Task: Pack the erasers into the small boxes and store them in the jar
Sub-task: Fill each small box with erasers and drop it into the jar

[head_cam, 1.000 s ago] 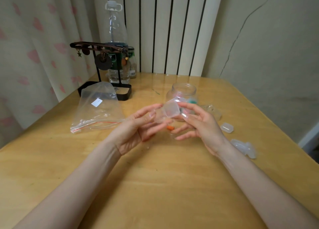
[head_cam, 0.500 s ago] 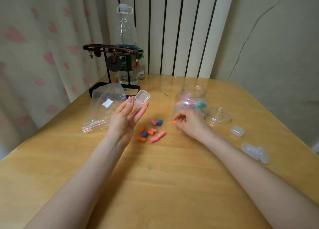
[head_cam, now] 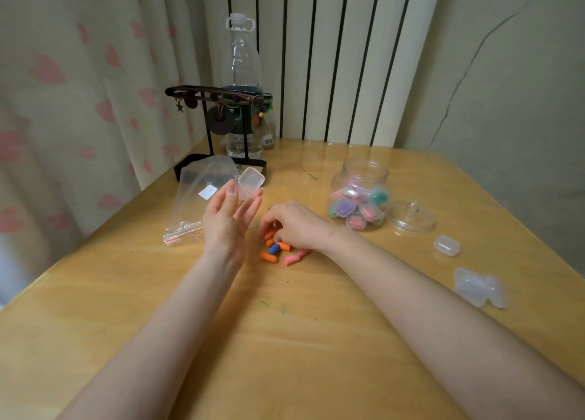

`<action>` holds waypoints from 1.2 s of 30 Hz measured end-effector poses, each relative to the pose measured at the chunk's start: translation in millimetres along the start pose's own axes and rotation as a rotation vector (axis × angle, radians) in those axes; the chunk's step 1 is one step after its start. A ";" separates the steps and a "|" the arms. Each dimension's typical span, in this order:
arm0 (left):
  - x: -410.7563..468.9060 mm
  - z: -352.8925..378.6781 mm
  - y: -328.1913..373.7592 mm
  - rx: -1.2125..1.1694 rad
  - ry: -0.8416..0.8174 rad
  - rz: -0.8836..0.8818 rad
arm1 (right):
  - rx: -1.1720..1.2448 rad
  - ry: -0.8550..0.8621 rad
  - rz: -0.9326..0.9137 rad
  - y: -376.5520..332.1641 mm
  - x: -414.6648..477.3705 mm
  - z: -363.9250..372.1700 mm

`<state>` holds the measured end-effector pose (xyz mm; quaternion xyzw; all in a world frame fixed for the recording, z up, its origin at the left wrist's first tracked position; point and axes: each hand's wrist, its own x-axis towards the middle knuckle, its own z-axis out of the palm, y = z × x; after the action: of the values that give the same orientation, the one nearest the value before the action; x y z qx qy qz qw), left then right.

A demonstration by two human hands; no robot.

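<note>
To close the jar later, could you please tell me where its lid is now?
In the head view, the lid lies on the table right of centre, just right of the jar, with a small closed box nearer the camera.

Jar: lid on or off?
Off. The jar has an uncovered mouth; its glass lid lies beside it.

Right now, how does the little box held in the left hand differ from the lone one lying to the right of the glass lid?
The held box is open, lid flipped up; the lone box is closed. The held box is raised, pinched by the left hand; the lone box lies on the table, untouched. Both are small, clear plastic, nothing coloured visible inside.
</note>
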<state>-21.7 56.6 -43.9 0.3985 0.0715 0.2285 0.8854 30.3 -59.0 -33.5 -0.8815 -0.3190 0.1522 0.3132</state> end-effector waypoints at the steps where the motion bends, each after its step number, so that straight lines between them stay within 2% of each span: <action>1: 0.1 0.0 -0.4 0.009 0.000 -0.003 | -0.028 -0.002 -0.020 0.9 1.5 0.6; 4: 0.1 -0.4 -1.1 0.030 0.025 0.004 | -0.069 0.082 -0.053 7.1 4.0 -2.2; 7: 1.3 -0.8 -2.5 0.032 0.013 -0.025 | 0.092 0.362 -0.132 5.2 -5.9 -21.0; 10: -3.0 4.3 -4.8 0.043 -0.174 -0.230 | 0.310 0.519 -0.254 -4.2 -25.1 -40.8; 13: -13.9 12.5 -10.8 0.097 -0.341 -0.427 | 0.228 0.510 -0.244 -4.8 -37.6 -41.9; 16: -18.7 15.6 -15.6 0.029 -0.352 -0.528 | 0.048 0.498 -0.190 -0.2 -46.2 -40.6; 18: -18.6 15.9 -17.1 0.024 -0.354 -0.570 | 0.027 0.497 -0.187 1.0 -51.1 -43.7; 27: -23.6 19.4 -18.6 0.061 -0.390 -0.592 | -0.043 0.418 -0.231 2.6 -61.6 -49.4; 32: -24.1 20.8 -17.6 -0.024 -0.398 -0.618 | 0.028 0.595 -0.260 9.4 -57.5 -49.3; 36: -24.2 21.6 -17.7 -0.023 -0.393 -0.626 | -0.144 0.672 -0.314 13.2 -57.1 -43.2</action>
<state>-30.2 20.7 -43.9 0.3838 0.0159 -0.1336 0.9136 13.9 -124.1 -5.5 -0.8424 -0.3396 -0.2182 0.3571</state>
